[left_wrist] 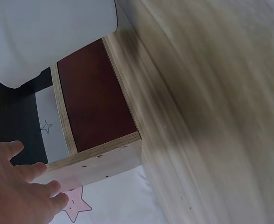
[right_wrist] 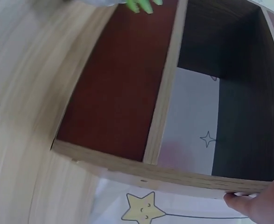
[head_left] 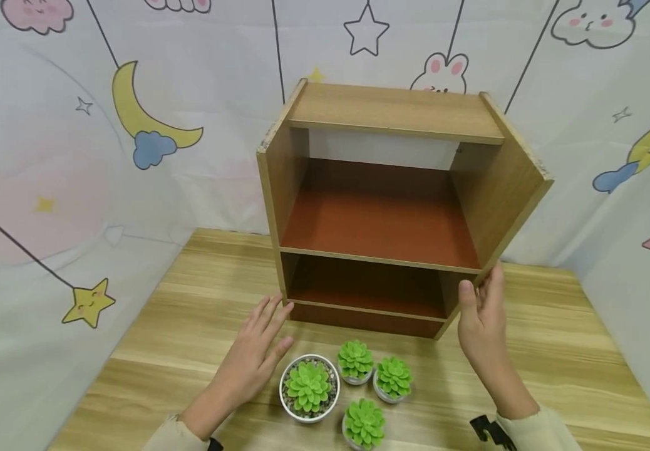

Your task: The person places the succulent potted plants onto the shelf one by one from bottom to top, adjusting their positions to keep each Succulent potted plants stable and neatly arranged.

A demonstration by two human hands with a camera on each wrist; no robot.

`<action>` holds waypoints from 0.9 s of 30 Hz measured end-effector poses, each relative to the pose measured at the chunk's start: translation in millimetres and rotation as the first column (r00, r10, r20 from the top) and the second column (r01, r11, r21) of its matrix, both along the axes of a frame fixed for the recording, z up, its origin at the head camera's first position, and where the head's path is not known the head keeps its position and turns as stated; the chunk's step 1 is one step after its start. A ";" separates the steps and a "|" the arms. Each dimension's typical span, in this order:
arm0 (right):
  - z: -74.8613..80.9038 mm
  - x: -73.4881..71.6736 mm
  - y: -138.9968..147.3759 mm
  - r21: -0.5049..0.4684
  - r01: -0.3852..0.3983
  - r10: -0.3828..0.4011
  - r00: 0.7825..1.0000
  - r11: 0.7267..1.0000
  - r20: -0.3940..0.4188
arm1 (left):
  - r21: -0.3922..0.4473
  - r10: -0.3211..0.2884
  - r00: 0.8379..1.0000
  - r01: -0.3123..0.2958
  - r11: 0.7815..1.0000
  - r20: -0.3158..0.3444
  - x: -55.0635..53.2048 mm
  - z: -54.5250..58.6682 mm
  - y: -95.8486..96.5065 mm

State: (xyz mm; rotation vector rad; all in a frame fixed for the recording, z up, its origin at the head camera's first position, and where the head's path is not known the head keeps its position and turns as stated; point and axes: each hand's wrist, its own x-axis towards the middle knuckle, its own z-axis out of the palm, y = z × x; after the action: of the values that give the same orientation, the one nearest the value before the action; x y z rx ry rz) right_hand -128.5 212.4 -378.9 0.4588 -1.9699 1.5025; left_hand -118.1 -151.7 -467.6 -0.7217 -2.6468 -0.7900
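The shelf unit [head_left: 381, 213] stands on the worktop [head_left: 156, 332] beyond four potted succulents [head_left: 308, 388]; the left hand [head_left: 248, 357] spreads wide by its lower left corner; the right hand [head_left: 485, 329], thumb apart, touches its right side; steadying seems in hand; adjusting calls for even pressure.

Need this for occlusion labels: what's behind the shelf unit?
The printed white backdrop shows above the shelf unit and through its open back in all three views. Its lower part covers the tabletop directly behind; anything low down there can't be seen.
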 end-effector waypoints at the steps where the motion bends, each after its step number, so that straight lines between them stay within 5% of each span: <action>1: -2.0 -3.8 0.5 -0.034 -0.026 0.026 1.000 0.999 -0.008 | 0.001 0.000 1.000 0.000 1.000 0.003 0.2 0.2 -1.2; 10: -14.3 -29.3 11.3 -0.209 -0.036 0.037 0.999 0.977 -0.003 | 0.086 -0.052 0.998 0.048 0.995 0.044 0.6 0.3 -2.9; 17: -9.2 -34.0 11.7 -0.216 0.069 -0.056 0.996 0.974 0.066 | 0.207 -0.095 0.991 0.074 0.976 0.095 3.7 -1.1 -5.2; 27: -4.6 -37.5 11.2 -0.153 0.224 -0.206 0.970 0.962 0.126 | 0.276 -0.133 0.978 0.086 0.957 0.160 7.8 -1.5 -8.1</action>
State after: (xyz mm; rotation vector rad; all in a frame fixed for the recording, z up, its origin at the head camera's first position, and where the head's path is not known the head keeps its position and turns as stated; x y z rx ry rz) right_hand -166.1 223.6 -383.4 0.0886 -1.8874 1.5627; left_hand -110.3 -159.8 -469.1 -0.7607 -2.5933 -1.2689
